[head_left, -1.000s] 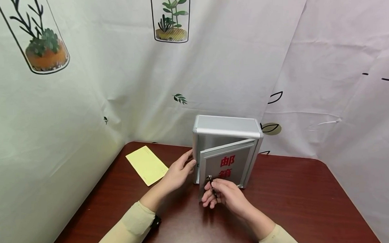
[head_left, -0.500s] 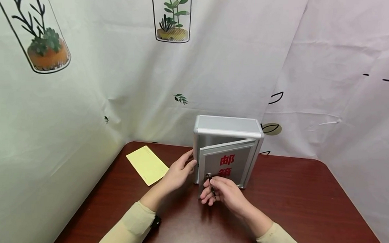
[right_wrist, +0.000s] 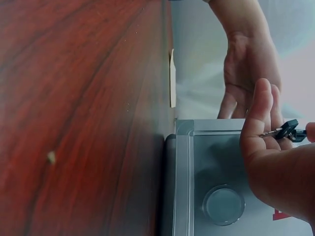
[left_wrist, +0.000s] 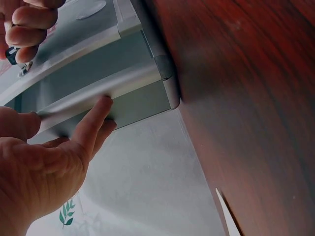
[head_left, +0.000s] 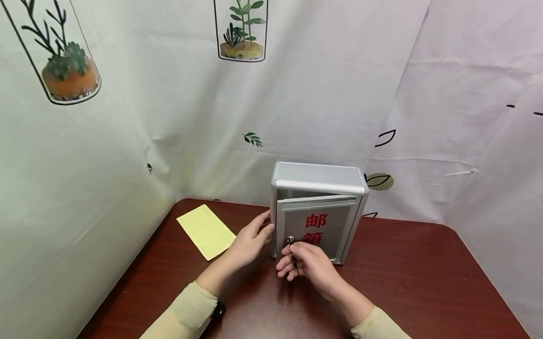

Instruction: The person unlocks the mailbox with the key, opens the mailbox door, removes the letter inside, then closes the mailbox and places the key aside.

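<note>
A silver-grey metal mailbox (head_left: 319, 175) stands upright on the table, its front door (head_left: 335, 227) slightly ajar along the left and top. Red Chinese characters mark the door. My left hand (head_left: 249, 244) rests against the box's left side, fingers extended along it and thumb near the front edge. At the door's lock (head_left: 289, 239), my right hand (head_left: 319, 268) pinches a black-headed key (left_wrist: 11, 55) between thumb and index finger. A second black-headed key (right_wrist: 286, 129) hangs at the right hand's fingers in the right wrist view. Much of the lower door is hidden behind that hand.
A yellow envelope (head_left: 206, 232) lies flat on the dark red wooden table (head_left: 422, 284), left of the mailbox. White printed cloth (head_left: 196, 117) hangs close behind the table and along both sides. A round clear disc (right_wrist: 224, 204) sits on the door's lower part.
The door has swung inward, narrowing the gap to the box frame. My right hand has moved slightly forward and left with it, still holding the key. My left hand stays in place.
</note>
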Motion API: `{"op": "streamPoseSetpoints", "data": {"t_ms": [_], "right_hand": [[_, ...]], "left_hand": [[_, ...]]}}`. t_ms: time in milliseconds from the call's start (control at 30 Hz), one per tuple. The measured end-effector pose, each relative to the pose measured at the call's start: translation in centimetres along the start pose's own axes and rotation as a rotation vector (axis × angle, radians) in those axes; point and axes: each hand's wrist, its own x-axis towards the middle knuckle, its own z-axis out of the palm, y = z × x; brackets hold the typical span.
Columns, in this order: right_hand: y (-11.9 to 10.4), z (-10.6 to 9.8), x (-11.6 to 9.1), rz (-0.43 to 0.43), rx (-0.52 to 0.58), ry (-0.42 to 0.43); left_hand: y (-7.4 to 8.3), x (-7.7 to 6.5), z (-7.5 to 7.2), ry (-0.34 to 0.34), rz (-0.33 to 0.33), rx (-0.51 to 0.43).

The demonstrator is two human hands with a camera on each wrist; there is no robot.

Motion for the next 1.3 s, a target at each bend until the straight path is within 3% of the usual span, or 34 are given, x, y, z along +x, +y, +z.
{"op": "streamPoseSetpoints", "data": {"t_ms": [1300], "right_hand": [[0.3,0.1,2.5,0.003,-0.024,0.112]], "left_hand": [[0.1,-0.2,0.0,-0.001,-0.013,0.013]]}}
